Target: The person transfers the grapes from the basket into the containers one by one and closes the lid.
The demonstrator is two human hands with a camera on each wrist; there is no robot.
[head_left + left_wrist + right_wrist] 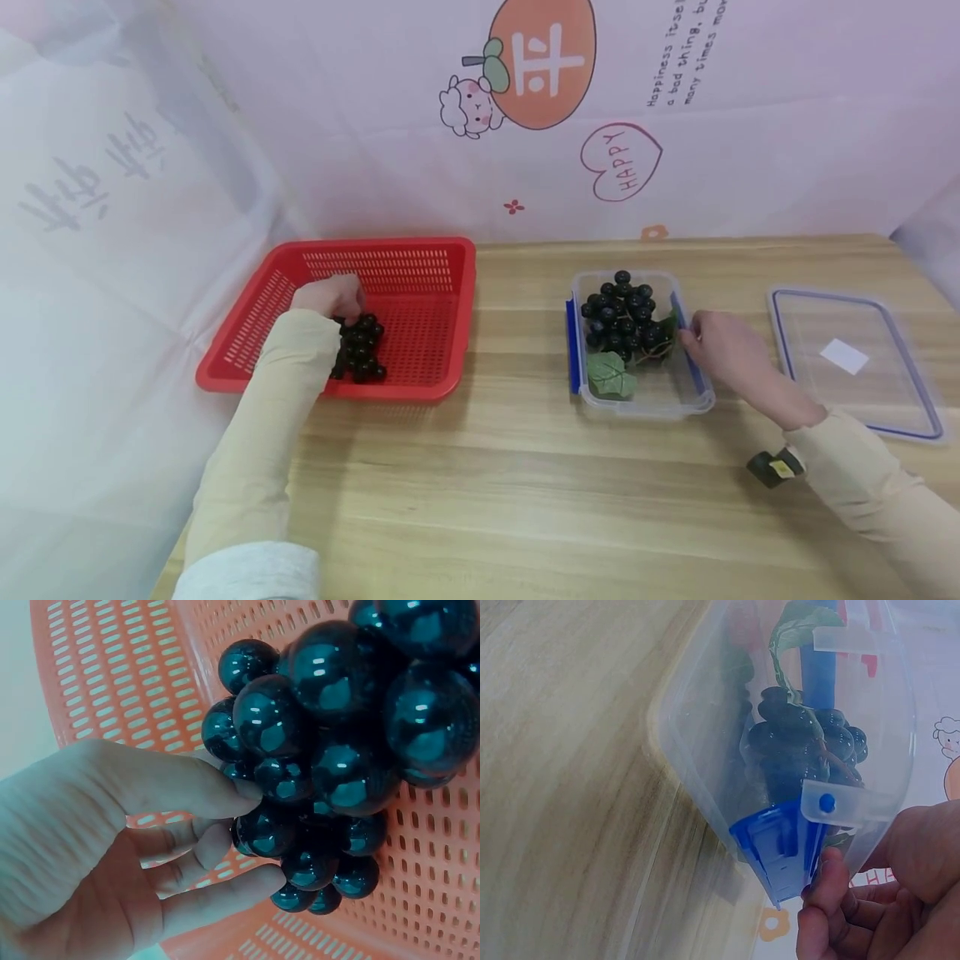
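Observation:
My left hand (330, 297) is inside a red slotted basket (420, 267) at the table's left. In the left wrist view its thumb and fingers (217, 889) close on the side of a bunch of dark glossy grapes (330, 750), which lies on the basket floor (360, 348). My right hand (693, 337) is at the right side of a clear plastic container (645, 400). Its fingertips (826, 874) pinch the container's wall at the blue latch (780, 840). Inside the container lie a second dark grape bunch (622, 317) and a green leaf (611, 375).
The container's clear lid (855, 358), blue-rimmed, lies flat on the wooden table (525, 483) to the right of my right hand. A pale printed sheet covers the wall behind and the left side. A small black device (772, 467) sits at my right wrist.

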